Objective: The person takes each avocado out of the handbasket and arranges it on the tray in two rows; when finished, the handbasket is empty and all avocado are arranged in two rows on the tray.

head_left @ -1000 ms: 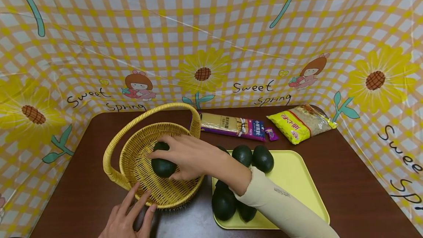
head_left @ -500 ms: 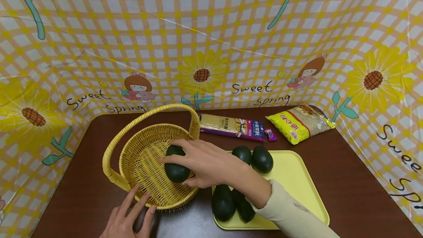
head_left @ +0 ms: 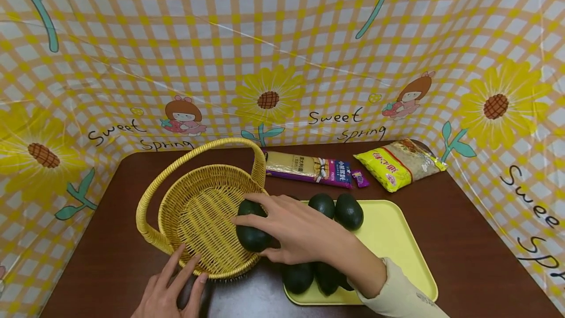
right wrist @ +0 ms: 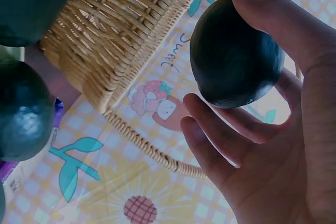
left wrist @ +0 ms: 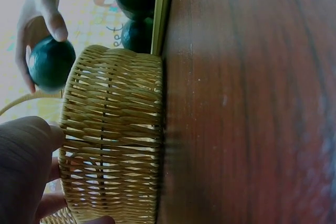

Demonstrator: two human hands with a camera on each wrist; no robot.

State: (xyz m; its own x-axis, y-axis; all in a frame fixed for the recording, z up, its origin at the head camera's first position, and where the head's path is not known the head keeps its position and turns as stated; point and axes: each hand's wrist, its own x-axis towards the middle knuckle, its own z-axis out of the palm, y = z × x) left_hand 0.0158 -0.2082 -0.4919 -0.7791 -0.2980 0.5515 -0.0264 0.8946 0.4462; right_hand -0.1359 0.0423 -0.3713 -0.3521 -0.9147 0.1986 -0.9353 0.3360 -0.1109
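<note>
My right hand [head_left: 300, 229] grips a dark green avocado [head_left: 252, 229] between thumb and fingers, above the right rim of the yellow wicker basket [head_left: 176, 185]. In the right wrist view the held avocado [right wrist: 233, 51] looks smooth and rounded. The basket's inside shows bare woven floor. My left hand [head_left: 169, 291] holds the basket's near rim. In the left wrist view its thumb [left wrist: 37, 132] lies at the rim, with fingers behind the woven wall [left wrist: 113, 135]. More avocados [head_left: 349, 211] lie on a pale yellow tray [head_left: 397, 244], partly hidden beneath my right arm.
Behind the tray lie a long pasta packet [head_left: 304, 168], a small purple packet [head_left: 360, 179] and a yellow bag [head_left: 399, 165]. The basket's tall arched handle [head_left: 198, 153] stands up over it. A checked cloth [head_left: 282, 38] hangs behind the dark brown table [head_left: 101, 249].
My right hand has carried the avocado rightward from over the basket's middle to its right rim, toward the tray. The left hand and the basket have stayed put.
</note>
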